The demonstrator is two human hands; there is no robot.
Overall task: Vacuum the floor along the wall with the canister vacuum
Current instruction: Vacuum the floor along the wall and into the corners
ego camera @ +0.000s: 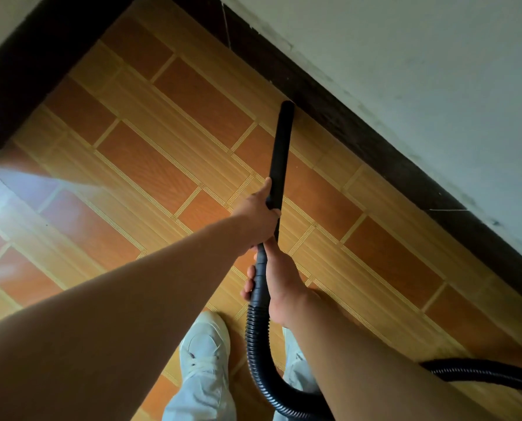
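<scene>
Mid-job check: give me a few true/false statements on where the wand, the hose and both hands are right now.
1. The tip of the wand is right at the dark baseboard. True.
2. Only one of the hands holds the vacuum. False: the left hand grips the wand, and the right hand grips the hose just behind it.
3. The hose trails off toward the left edge of the view. False: it loops down by the feet and leaves at the right edge.
4. A white shoe stands on the tiled floor. True.
</scene>
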